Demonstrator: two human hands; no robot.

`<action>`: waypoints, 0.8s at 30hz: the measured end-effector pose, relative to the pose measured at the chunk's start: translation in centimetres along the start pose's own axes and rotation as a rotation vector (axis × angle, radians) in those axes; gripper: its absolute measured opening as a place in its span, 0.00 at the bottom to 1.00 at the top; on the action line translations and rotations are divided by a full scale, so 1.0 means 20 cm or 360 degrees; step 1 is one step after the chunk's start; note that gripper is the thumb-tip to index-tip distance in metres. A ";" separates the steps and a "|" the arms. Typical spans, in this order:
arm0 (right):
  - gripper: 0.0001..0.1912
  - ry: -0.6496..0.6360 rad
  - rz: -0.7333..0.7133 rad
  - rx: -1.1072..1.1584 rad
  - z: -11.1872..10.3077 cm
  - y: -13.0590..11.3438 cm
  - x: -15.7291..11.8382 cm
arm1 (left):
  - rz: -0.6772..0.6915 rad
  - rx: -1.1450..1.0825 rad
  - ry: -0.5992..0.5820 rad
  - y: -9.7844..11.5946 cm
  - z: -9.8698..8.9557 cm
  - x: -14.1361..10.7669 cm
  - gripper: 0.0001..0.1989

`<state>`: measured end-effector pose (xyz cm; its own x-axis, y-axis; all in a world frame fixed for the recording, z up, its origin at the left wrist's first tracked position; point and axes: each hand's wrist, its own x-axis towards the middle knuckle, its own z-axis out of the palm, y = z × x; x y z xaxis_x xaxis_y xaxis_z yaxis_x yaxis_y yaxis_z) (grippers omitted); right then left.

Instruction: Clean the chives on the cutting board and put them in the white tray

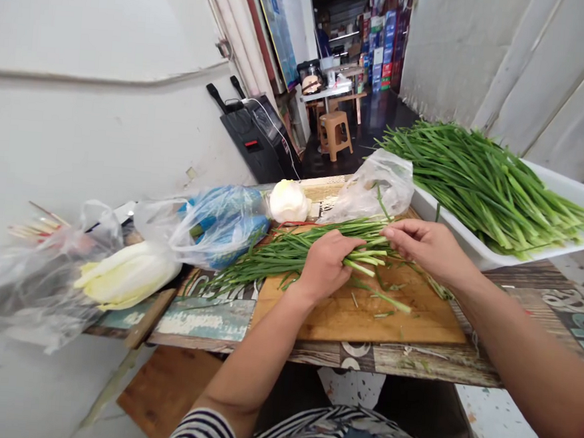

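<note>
Long green garlic chives (279, 253) lie across the left and back part of a wooden cutting board (389, 322). My left hand (325, 265) is closed round a bunch of them, with pale stem ends poking out to its right. Just to the right, my right hand (420, 245) has thumb and finger pinched together at the stem ends; what it pinches is too small to make out. A loose stalk (391, 302) and small scraps lie on the board in front of the hands.
At right stands a white tray (474, 255) heaped with chives (484, 186). Behind the board are a clear bag (382, 185) and a white cabbage (289, 201). Leftward lie a blue bagged bundle (221, 224), a long cabbage (131, 274) and a knife (150, 317) at the table edge.
</note>
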<state>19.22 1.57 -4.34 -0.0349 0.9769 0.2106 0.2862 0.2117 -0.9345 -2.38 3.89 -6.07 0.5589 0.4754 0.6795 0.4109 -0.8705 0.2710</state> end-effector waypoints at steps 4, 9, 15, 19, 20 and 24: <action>0.23 -0.0189 -0.0087 0.0026 0.03 0.00 0.00 | -0.0119 -0.0005 -0.0022 0.00 -0.01 0.00 0.14; 0.18 -0.0208 -0.0192 -0.0064 0.06 0.01 0.00 | -0.0140 -0.0055 -0.0025 0.01 -0.01 0.01 0.14; 0.13 -0.0271 -0.0331 -0.0322 0.05 0.01 0.00 | -0.0079 0.0031 -0.0082 0.00 0.00 0.00 0.20; 0.08 -0.0305 -0.0367 -0.0719 0.03 0.02 0.00 | -0.0037 0.0095 -0.0174 0.00 0.01 0.00 0.20; 0.08 -0.0301 -0.0355 -0.0872 0.02 0.03 0.01 | -0.0053 0.0127 -0.0207 0.00 0.01 0.00 0.20; 0.08 -0.0235 -0.0173 -0.1198 -0.02 0.07 0.02 | -0.0161 0.0221 -0.0155 -0.01 0.00 0.00 0.19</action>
<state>19.91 2.27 -5.42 -0.2124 0.9565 0.2001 0.8457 0.2825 -0.4528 -2.55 4.11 -6.10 0.5740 0.5758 0.5823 0.5602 -0.7947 0.2336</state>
